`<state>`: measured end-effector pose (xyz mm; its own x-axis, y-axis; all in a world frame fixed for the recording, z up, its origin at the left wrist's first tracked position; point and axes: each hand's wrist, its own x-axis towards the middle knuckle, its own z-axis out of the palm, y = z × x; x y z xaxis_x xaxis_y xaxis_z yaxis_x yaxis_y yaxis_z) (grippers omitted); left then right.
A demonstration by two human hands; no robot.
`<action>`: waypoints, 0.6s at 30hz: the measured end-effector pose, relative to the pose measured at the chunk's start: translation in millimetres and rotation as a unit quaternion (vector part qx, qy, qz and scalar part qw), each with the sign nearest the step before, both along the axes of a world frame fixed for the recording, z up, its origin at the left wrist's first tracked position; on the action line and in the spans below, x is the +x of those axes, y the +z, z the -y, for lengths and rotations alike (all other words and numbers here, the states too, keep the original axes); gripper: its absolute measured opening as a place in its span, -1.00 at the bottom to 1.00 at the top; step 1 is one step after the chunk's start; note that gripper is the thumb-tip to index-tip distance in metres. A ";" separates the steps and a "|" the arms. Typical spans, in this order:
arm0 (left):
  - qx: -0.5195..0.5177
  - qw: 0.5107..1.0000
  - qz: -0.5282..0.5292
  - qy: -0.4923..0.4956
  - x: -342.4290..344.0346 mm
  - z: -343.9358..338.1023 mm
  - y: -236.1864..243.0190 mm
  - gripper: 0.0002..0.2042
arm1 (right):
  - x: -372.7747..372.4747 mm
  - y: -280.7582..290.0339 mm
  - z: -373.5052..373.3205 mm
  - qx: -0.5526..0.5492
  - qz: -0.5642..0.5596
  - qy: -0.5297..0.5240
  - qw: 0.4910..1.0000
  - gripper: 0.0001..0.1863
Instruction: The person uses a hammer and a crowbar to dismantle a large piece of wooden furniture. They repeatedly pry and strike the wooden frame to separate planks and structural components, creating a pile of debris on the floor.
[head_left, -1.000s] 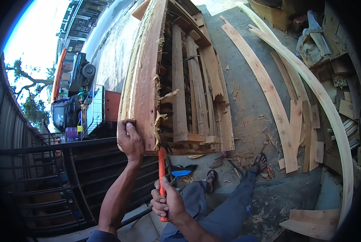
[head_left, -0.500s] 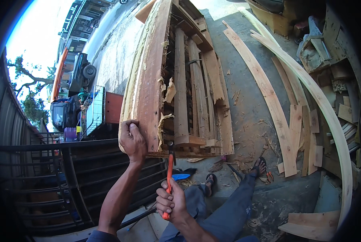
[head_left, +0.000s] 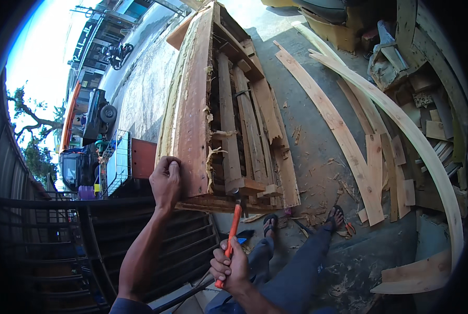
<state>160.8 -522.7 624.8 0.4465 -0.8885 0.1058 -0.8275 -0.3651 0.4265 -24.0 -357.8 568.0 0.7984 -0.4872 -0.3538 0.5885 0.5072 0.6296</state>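
Note:
A large, worn wooden furniture frame (head_left: pixel 190 131) stands in front of me, its inner slats showing and torn yellowish foam along its left side. My left hand (head_left: pixel 166 183) is closed over the near left corner of its reddish board. In my right hand (head_left: pixel 227 264) is a hammer (head_left: pixel 234 225), held low on its orange handle and tilted slightly right. The hammer's dark head is up against the frame's near end, beside a short wooden crosspiece (head_left: pixel 246 186). Whether the head touches the wood I cannot tell.
Long pale planks (head_left: pixel 323 104) and shorter boards lie on the floor to the right, with scrap wood piled beyond. Splinters are scattered near my feet, beside orange-handled pliers (head_left: pixel 351 229). A black metal gate (head_left: pixel 145 251) is at left; vehicles and a motorbike (head_left: pixel 118 56) are on the street.
The hammer head has moved right along the frame's near end, toward the crosspiece. My left hand keeps its grip on the corner. The view has shifted slightly, and a motorbike shows on the street.

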 end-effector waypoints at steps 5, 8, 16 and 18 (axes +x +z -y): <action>-0.099 0.984 0.060 -0.137 20.6 -18.6 -18.1 -0.86 | -9.5 -4.1 0.5 0.069 -0.192 -0.075 0.976 -0.61; -0.109 0.979 0.095 -0.140 9.7 -19.6 -25.6 -0.86 | -4.7 16.4 13.7 -0.013 -0.143 -0.011 0.990 -0.62; -0.118 0.977 0.107 -0.141 6.5 -19.0 -21.5 -0.86 | -8.6 -24.5 21.4 0.229 -0.264 -0.163 0.923 -0.62; -0.134 0.973 0.112 -0.150 4.6 -13.3 -21.8 -0.86 | -6.7 -3.3 8.5 0.080 -0.150 -0.065 0.983 -0.62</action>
